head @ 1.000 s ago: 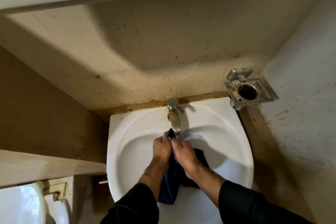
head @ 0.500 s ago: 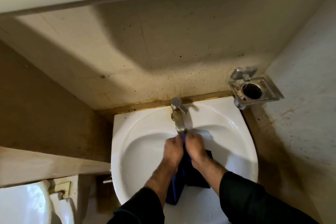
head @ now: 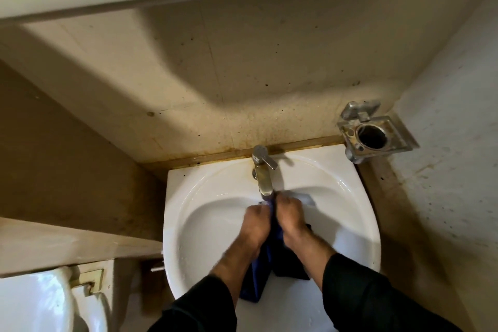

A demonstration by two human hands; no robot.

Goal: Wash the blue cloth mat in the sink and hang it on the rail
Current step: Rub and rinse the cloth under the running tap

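The dark blue cloth mat [head: 260, 275] hangs bunched between my wrists over the white sink [head: 204, 197]. My left hand [head: 257, 224] and my right hand [head: 292, 217] are pressed side by side, both gripping the mat's upper part just below the spout of the metal tap [head: 262, 172]. Most of the cloth is hidden by my hands and forearms. No rail is in view.
A metal holder with a round hole [head: 373, 136] is fixed to the wall at the sink's back right. A white toilet cistern [head: 35, 302] stands at the lower left under a beige ledge [head: 67, 242]. Stained walls close in on the sink on three sides.
My hands have moved closer together and slightly up toward the spout, with the mat bunched tighter between them. The view has shifted a little.
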